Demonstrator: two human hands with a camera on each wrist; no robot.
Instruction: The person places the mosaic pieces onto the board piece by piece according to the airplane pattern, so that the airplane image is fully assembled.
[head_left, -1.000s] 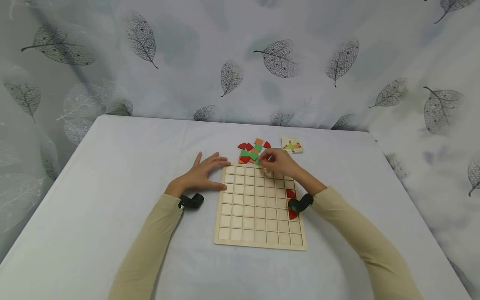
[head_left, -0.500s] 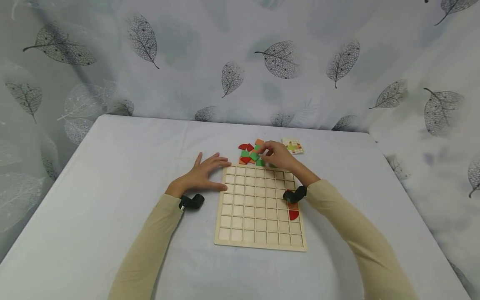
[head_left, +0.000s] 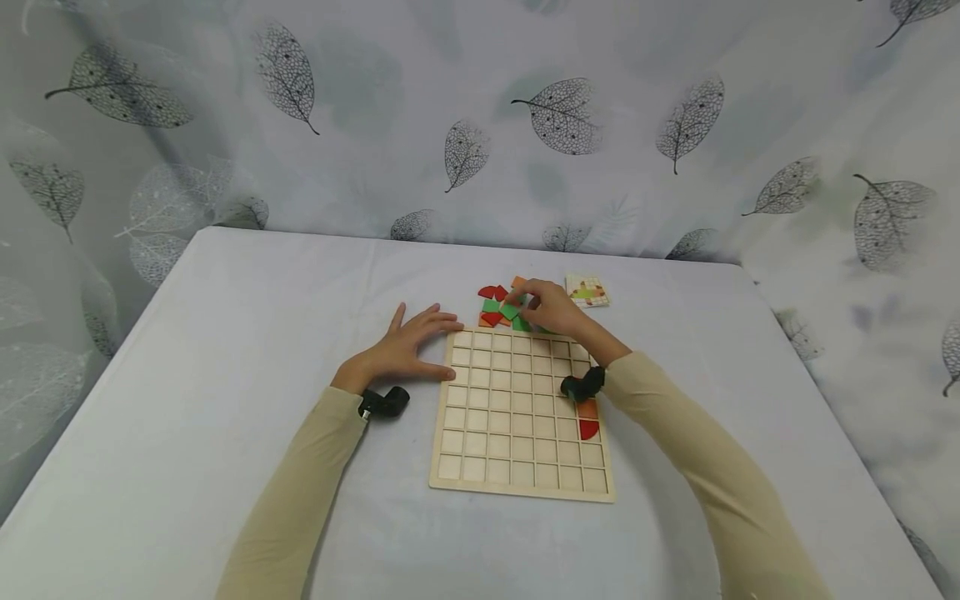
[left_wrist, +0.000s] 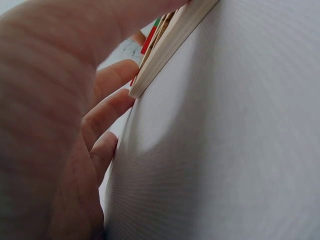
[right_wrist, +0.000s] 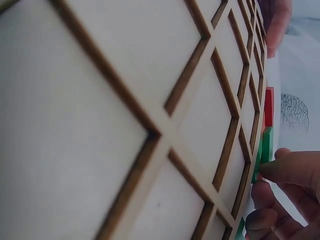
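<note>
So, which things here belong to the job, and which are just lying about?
In use:
grid board, touched by the left hand
loose coloured pieces, by the right hand
orange and red pieces set in the board

Apparently just there:
patterned card, untouched, possibly a guide
leaf-print backdrop

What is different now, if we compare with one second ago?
The right hand has moved forward and slightly left, farther over the pile of pieces; whether it holds one is unclear. The left hand and the board stayed where they were.
</note>
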